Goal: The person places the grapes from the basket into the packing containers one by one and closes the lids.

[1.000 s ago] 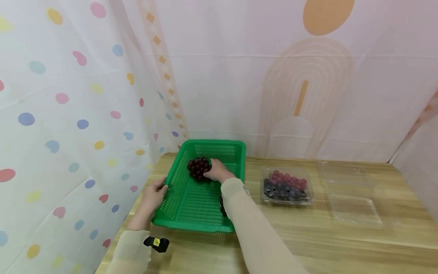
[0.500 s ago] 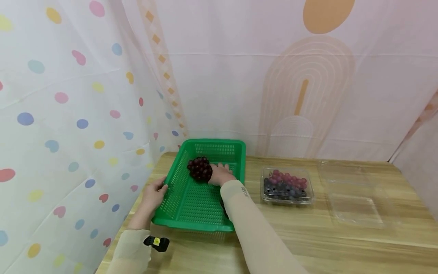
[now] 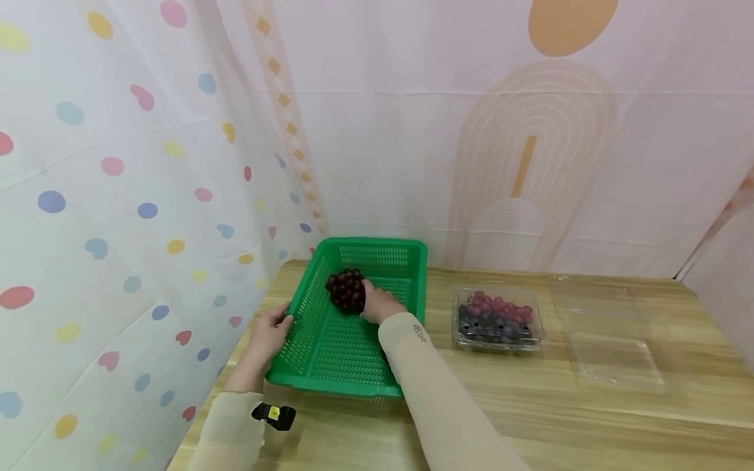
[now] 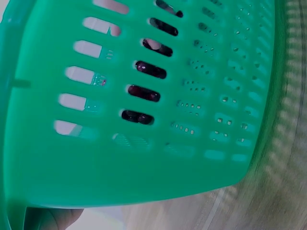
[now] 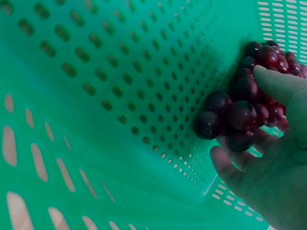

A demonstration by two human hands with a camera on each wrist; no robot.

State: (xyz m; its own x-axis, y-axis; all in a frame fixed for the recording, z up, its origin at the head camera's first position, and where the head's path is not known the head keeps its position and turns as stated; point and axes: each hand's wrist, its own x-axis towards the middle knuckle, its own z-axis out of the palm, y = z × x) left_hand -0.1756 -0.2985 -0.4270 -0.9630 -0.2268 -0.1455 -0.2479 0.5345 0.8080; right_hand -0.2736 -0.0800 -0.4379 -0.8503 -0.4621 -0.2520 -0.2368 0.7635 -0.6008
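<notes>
A bunch of dark red grapes lies toward the back left inside a green plastic basket with slotted walls. My right hand reaches into the basket and holds the bunch from its right side. In the right wrist view, the thumb lies over the grapes while the fingers of that hand curl beneath them. My left hand grips the basket's left rim. Seen from the left wrist, the basket wall fills most of the view, and dark grapes show through its slots.
Right of the basket, a clear plastic box holds red grapes above dark ones. An open clear box with its lid lies farther right on the wooden table. A patterned curtain hangs behind.
Half a second ago my right fingers were spread beside the bunch; now they are drawn in around it. My left hand stays on the rim. The head view has shifted slightly.
</notes>
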